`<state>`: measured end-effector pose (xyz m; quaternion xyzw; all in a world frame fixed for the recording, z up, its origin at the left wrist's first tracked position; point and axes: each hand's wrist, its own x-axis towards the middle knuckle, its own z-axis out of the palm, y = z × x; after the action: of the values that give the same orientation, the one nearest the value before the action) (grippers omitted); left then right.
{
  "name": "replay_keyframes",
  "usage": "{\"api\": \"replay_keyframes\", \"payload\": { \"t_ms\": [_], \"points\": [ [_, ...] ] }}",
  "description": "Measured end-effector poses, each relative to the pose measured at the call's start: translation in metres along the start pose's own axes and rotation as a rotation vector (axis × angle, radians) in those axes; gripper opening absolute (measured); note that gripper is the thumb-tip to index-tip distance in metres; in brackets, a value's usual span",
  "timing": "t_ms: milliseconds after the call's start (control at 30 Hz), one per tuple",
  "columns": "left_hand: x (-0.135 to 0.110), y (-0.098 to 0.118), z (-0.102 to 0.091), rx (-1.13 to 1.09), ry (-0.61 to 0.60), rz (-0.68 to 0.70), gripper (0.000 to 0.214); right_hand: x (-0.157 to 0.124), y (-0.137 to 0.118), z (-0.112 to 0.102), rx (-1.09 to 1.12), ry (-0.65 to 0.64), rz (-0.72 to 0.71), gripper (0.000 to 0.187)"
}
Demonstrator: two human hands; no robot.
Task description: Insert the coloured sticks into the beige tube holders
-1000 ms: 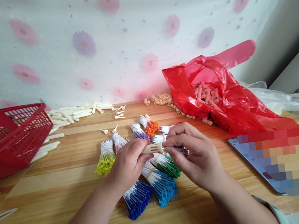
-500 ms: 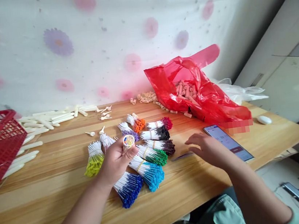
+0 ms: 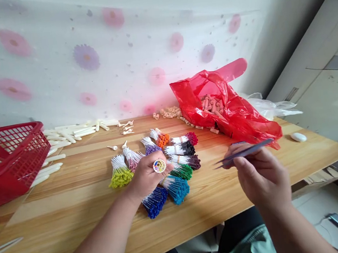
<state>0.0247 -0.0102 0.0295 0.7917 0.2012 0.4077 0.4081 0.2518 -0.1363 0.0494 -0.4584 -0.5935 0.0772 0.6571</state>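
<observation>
My left hand point(image 3: 146, 179) is closed around a white pen barrel point(image 3: 159, 166), its round end turned up towards me. Several coloured tips show inside that end. In my right hand point(image 3: 263, 178) is a pair of dark tweezers point(image 3: 248, 151), its points aimed left towards the barrel but apart from it. Around my left hand lie bundles of thin white pen refills with coloured ends: yellow point(image 3: 121, 177), dark blue point(image 3: 155, 201), light blue point(image 3: 177, 189), green point(image 3: 183, 171), black point(image 3: 184, 148) and orange point(image 3: 162, 139). My fingers partly cover some bundles.
A red basket point(image 3: 13, 172) stands at the left beside white pen barrels point(image 3: 48, 170). Small white pointed parts point(image 3: 128, 127) lie at the back. A red plastic bag point(image 3: 235, 111) holds pinkish parts, some spilled beside it. A white mouse point(image 3: 298, 137) sits at the right.
My right hand has picked up the tweezers from the table and raised them. It now mostly hides the phone. The view has shifted left, and my left hand still holds the barrel.
</observation>
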Motion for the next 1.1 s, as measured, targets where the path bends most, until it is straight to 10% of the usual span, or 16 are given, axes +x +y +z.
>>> {"api": "replay_keyframes", "payload": {
  "t_ms": [167, 333, 1100],
  "points": [
    [0.003, 0.006, 0.0, 0.082, 0.069, 0.075, 0.038, 0.005, -0.061, 0.049, 0.042, -0.037, -0.17, 0.018],
    [0.003, 0.005, -0.001, 0.223, 0.155, 0.157, 0.022, 0.001, -0.064, 0.077, -0.009, 0.037, -0.253, 0.022],
    [0.003, -0.002, -0.003, 0.341, 0.201, 0.262, 0.019, 0.001, -0.065, 0.083, -0.095, 0.065, -0.152, 0.017]
  ]
}}
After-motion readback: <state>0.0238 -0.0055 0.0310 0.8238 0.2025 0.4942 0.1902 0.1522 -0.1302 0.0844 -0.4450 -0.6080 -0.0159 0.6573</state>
